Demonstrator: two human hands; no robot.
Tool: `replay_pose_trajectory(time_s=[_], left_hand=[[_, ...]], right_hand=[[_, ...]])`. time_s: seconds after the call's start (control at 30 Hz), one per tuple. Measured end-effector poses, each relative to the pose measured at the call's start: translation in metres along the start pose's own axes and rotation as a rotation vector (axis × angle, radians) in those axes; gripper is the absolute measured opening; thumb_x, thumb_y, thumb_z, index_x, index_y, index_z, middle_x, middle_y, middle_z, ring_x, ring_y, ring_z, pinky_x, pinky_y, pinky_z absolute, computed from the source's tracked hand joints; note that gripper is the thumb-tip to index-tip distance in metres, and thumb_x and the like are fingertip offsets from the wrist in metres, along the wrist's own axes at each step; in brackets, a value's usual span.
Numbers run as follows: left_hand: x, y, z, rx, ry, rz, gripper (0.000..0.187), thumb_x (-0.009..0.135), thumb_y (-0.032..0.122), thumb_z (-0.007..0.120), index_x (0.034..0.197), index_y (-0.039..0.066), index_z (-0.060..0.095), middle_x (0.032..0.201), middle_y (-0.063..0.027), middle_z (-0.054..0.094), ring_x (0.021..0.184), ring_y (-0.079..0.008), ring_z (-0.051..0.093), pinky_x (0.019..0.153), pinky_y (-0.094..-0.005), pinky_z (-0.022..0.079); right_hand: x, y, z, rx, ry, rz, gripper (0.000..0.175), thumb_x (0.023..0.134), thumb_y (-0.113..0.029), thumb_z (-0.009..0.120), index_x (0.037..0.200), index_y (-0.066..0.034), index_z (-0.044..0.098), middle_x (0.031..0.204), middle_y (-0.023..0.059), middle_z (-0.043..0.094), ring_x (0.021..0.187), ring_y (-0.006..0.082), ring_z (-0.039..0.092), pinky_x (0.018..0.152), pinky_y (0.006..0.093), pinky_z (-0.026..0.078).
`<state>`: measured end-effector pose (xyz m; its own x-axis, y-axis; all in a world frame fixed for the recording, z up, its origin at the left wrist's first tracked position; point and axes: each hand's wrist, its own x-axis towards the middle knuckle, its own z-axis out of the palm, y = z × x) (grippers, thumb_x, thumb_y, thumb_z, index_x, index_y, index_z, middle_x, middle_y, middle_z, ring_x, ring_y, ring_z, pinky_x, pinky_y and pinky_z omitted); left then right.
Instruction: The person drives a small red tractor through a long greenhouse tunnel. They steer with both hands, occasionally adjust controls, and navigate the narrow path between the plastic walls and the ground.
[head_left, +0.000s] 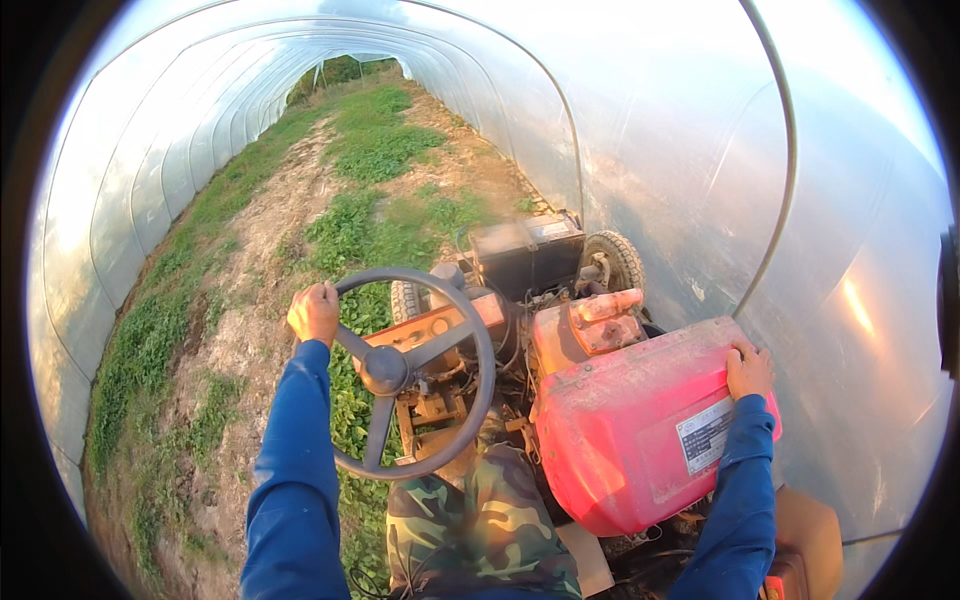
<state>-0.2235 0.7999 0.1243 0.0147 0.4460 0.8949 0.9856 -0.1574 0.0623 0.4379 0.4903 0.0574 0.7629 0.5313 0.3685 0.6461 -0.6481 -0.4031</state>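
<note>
My left hand (315, 313) grips the left rim of a black steering wheel (480, 405) with three spokes. At the far right edge of a dusty red engine cover (600, 420), my right hand (750, 370) is curled against the surface, and the undersides of its fingers are hidden. A white plate (703, 435) with writing is fixed to the cover. Behind the wheel sits an orange dashboard panel (420, 334) of a small tractor. My legs (480, 510), in camouflage trousers, are below the wheel.
A battery (529, 251) sits at the tractor's front, near a front tyre (619, 259). Close on the right runs plastic sheeting (675, 187) over a metal hoop (789, 150). Green plants (352, 225) grow along the bare soil (255, 255) inside the tunnel. Its far end (341, 71) opens onto greenery.
</note>
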Motion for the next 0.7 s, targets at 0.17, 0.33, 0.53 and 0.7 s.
replay_pose_trajectory(time_s=[0.17, 0.33, 0.53, 0.7], left_hand=[[0.009, 0.020, 0.018, -0.109, 0.033, 0.033, 0.032, 0.090, 0.026, 0.066, 0.064, 0.009, 0.059, 0.070, -0.0113, 0.064, 0.072, -0.0358, 0.063, 0.065, -0.0494, 0.050], [0.023, 0.061, 0.044, -0.187, 0.066, 0.102, 0.031, 0.088, 0.023, 0.069, 0.062, 0.010, 0.057, 0.066, -0.0098, 0.064, 0.067, -0.0338, 0.061, 0.062, -0.0473, 0.049], [0.023, 0.128, 0.053, -0.347, 0.038, 0.188, 0.026, 0.084, 0.018, 0.070, 0.061, 0.010, 0.060, 0.065, -0.0079, 0.064, 0.064, -0.0308, 0.060, 0.060, -0.0448, 0.049], [0.016, 0.160, 0.066, -0.427, 0.018, 0.190, 0.024, 0.082, 0.016, 0.071, 0.061, 0.010, 0.061, 0.064, -0.0068, 0.064, 0.063, -0.0306, 0.060, 0.060, -0.0439, 0.049]], right_hand=[[-0.001, 0.006, 0.004, -0.019, -0.010, -0.011, 0.037, 0.089, -0.039, 0.054, 0.118, -0.0261, 0.074, 0.133, 0.0173, 0.057, 0.126, 0.0367, 0.052, 0.106, 0.0522, 0.040], [0.001, 0.007, 0.006, -0.009, -0.034, -0.013, 0.038, 0.089, -0.038, 0.053, 0.119, -0.0253, 0.073, 0.131, 0.0177, 0.057, 0.126, 0.0369, 0.052, 0.106, 0.0524, 0.040], [0.002, 0.012, 0.006, -0.002, -0.061, -0.021, 0.039, 0.090, -0.037, 0.053, 0.120, -0.0226, 0.073, 0.129, 0.0199, 0.058, 0.123, 0.0381, 0.053, 0.105, 0.0519, 0.041], [0.010, 0.026, 0.017, 0.038, -0.063, -0.099, 0.041, 0.092, -0.034, 0.051, 0.123, -0.0177, 0.071, 0.128, 0.0231, 0.059, 0.121, 0.0399, 0.055, 0.105, 0.0482, 0.043]])
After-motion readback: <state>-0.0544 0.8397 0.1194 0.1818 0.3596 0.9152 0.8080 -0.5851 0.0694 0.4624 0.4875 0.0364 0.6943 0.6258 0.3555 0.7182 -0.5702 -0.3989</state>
